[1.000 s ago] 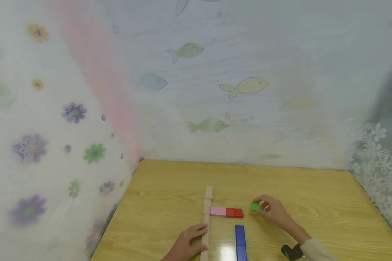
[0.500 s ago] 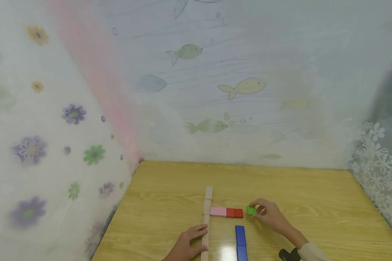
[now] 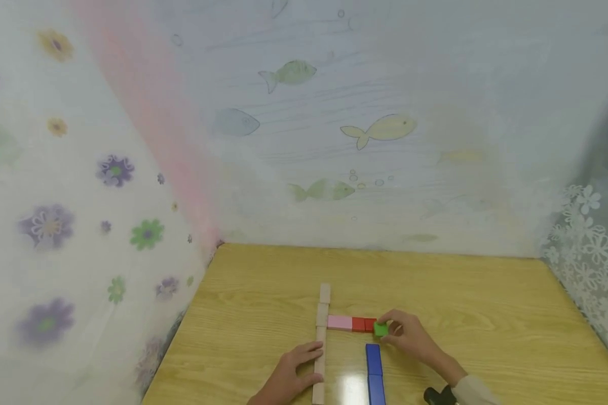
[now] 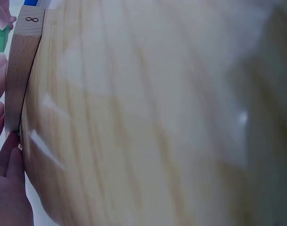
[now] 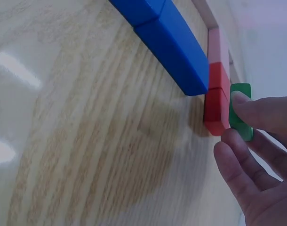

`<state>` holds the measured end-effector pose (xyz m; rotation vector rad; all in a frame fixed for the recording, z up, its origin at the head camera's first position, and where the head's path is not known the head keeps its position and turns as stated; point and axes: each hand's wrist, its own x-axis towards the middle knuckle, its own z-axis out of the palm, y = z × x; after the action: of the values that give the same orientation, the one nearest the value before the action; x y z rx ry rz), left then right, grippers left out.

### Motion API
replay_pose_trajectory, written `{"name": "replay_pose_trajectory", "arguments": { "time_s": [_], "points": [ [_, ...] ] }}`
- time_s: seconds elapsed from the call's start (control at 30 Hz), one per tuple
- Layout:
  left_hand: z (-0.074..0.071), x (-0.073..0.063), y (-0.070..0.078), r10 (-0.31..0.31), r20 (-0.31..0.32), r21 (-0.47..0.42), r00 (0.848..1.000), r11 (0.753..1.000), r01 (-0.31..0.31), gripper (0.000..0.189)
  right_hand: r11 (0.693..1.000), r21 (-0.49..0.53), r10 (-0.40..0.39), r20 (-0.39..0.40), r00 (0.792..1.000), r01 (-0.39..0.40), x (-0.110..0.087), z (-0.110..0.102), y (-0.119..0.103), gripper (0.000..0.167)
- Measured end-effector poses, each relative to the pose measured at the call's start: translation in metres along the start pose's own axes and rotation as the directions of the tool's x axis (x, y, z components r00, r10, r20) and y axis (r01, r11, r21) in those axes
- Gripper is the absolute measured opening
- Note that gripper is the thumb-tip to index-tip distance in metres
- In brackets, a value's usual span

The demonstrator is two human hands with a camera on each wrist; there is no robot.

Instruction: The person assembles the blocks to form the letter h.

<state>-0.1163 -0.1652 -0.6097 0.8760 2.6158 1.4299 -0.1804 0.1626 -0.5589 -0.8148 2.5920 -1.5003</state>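
My right hand (image 3: 410, 337) pinches a small green block (image 5: 241, 117) between thumb and fingers. The green block is at the right end of a row made of a pink block (image 3: 340, 322) and two red blocks (image 3: 363, 324); whether it touches the end red block I cannot tell. My left hand (image 3: 294, 371) rests its fingers on a long line of plain wooden blocks (image 3: 322, 315), with the thumb lower down. In the left wrist view, one wooden block (image 4: 21, 70) bears a number 8, and some fingertips lie beside it.
Two blue blocks (image 3: 373, 360) lie end to end, parallel to the wooden line and below the red ones. A dark object (image 3: 438, 395) is by the right sleeve. Patterned walls with fish and flowers surround the wood-grain table (image 3: 263, 270).
My right hand has carried the green block leftward and slightly nearer me, up to the end of the red blocks. The left hand has kept its place on the wooden line.
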Motion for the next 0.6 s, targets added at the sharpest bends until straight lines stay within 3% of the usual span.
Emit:
{"name": "replay_pose_trajectory", "arguments": {
  "time_s": [0.37,0.6],
  "points": [
    [-0.002,0.003,0.004,-0.018,0.009,-0.012,1.0,1.0,0.018,0.053,0.999,-0.031,0.044,0.008,0.999,-0.044,-0.001,0.011,0.006,0.028],
    [-0.002,0.002,0.005,-0.022,0.014,-0.026,1.0,0.999,0.023,0.053,1.0,-0.018,0.01,-0.007,1.0,-0.01,-0.001,0.016,0.004,0.026]
  ]
}}
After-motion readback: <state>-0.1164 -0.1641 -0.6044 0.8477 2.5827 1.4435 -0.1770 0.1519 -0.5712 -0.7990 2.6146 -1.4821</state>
